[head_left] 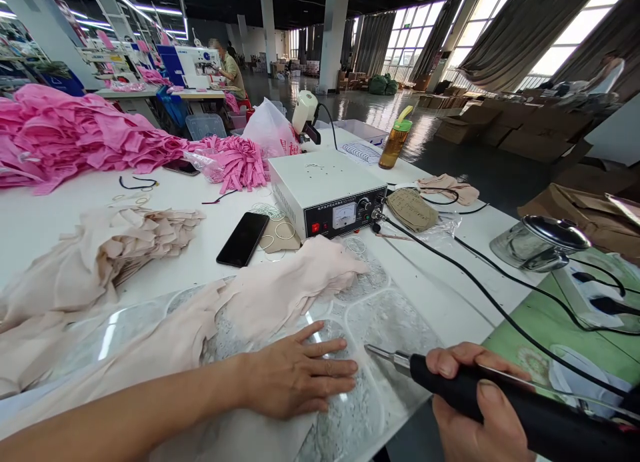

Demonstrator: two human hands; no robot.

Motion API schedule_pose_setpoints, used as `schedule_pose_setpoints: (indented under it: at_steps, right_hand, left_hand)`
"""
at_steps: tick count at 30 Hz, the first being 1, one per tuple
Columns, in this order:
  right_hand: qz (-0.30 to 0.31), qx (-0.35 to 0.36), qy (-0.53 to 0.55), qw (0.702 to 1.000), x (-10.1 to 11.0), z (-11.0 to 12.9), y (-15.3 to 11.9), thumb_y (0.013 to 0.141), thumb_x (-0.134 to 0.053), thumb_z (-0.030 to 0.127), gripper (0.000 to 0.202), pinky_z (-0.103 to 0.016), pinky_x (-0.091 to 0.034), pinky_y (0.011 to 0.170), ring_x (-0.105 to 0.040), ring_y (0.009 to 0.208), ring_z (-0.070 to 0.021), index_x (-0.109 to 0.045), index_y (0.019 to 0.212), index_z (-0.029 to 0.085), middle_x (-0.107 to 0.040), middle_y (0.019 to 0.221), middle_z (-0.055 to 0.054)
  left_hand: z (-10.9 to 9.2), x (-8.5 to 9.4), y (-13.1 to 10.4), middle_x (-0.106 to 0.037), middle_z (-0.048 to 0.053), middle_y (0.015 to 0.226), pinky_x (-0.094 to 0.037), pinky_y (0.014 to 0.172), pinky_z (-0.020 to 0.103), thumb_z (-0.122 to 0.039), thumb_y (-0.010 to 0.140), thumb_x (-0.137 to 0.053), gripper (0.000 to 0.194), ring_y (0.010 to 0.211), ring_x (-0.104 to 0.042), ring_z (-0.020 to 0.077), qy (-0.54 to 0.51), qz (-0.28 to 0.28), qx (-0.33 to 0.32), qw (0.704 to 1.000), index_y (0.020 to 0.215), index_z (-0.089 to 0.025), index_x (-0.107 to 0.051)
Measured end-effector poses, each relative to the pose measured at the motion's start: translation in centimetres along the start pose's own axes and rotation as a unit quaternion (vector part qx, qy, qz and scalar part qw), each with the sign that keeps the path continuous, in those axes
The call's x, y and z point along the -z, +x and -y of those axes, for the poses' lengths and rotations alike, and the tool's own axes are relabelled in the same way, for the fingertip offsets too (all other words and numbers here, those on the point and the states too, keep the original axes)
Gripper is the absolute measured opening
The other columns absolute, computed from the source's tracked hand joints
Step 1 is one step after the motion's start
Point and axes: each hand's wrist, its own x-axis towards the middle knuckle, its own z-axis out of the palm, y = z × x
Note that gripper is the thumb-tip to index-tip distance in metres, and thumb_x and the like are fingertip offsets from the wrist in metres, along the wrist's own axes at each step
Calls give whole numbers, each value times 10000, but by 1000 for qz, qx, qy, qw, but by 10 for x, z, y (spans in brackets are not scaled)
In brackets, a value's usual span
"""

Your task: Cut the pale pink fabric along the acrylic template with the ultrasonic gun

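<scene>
Near the tabletop's point(415, 275) front edge, the left hand point(295, 375) lay palm down, fingers slightly spread, over pale cloth point(295, 285) and a clear mat point(385, 315). The right hand point(493, 425) gripped a black-handled tool point(463, 387), its metal tip just beside the left fingertips. Beyond the cloth stood a control box point(327, 175), with a phone point(243, 239) to its left.
</scene>
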Motion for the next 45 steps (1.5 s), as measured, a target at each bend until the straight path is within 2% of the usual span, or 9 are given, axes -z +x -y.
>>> schedule_pose_setpoints:
  at_steps: [6, 13, 18, 21, 26, 32, 38, 45]
  right_hand:
    - [27, 18, -36, 999, -5, 1, 3, 740, -647, 252, 128, -359, -508, 506, -519, 565, -136, -526, 754, 214, -529, 729, 20]
    - [10, 26, -19, 999, -3, 7, 2, 730, -641, 233, 117, -329, -496, 488, -508, 591, -135, -542, 789, 213, -481, 745, 19]
    - [29, 23, -33, 999, -1, 9, 0, 741, -643, 246, 118, -344, -501, 505, -501, 593, -133, -535, 776, 213, -452, 750, 23]
    - [25, 20, -36, 999, -2, 8, -1, 731, -647, 243, 127, -343, -498, 501, -498, 592, -134, -531, 774, 214, -460, 747, 21]
    - [10, 16, -35, 999, -2, 7, 0, 700, -677, 265, 163, -347, -499, 480, -487, 573, -134, -536, 764, 213, -457, 730, 22]
    - [1, -2, -32, 999, -2, 7, 1, 710, -682, 276, 178, -327, -485, 466, -494, 568, -131, -521, 744, 209, -454, 726, 22]
    - [0, -1, -27, 1000, -1, 5, 2, 711, -679, 262, 179, -330, -477, 465, -499, 564, -135, -511, 755, 218, -461, 727, 24]
    - [7, 13, -28, 1000, -2, 7, 2, 703, -655, 220, 148, -327, -480, 462, -510, 568, -139, -521, 764, 216, -483, 717, 22]
  left_hand:
    - [0, 1, 0, -419, 20, 1485, -41, 1212, 487, -310, 1042, -401, 425, 1450, -226, 227, 6, -12, -4, 1000, 1445, -174, -409]
    - [0, -3, 0, -432, 23, 1479, 0, 1213, 477, -309, 1038, -405, 420, 1457, -207, 220, 4, -16, -6, 1000, 1439, -180, -418]
    - [-1, -2, 0, -445, 42, 1470, -31, 1212, 495, -305, 1040, -397, 416, 1450, -234, 231, 1, -23, -4, 1000, 1434, -173, -422]
    - [-1, -1, -1, -441, 63, 1472, -54, 1210, 502, -302, 1041, -394, 409, 1435, -274, 245, 17, -26, -4, 1000, 1410, -136, -446]
    - [-2, -6, -4, -523, 87, 1405, -75, 1215, 485, -276, 1041, -401, 376, 1422, -310, 234, 68, -64, -23, 995, 1368, -112, -486]
    - [-1, -13, -7, -512, 91, 1414, -35, 1216, 488, -284, 1055, -367, 378, 1415, -321, 244, 123, -86, -38, 988, 1333, -75, -515]
    - [-2, -15, -9, -543, 112, 1381, -101, 1212, 491, -283, 1053, -372, 357, 1399, -355, 243, 134, -96, -28, 986, 1303, -90, -538]
    - [-3, -14, -10, -555, 111, 1368, -118, 1211, 485, -279, 1042, -405, 348, 1381, -383, 241, 125, -105, -24, 986, 1300, -84, -534]
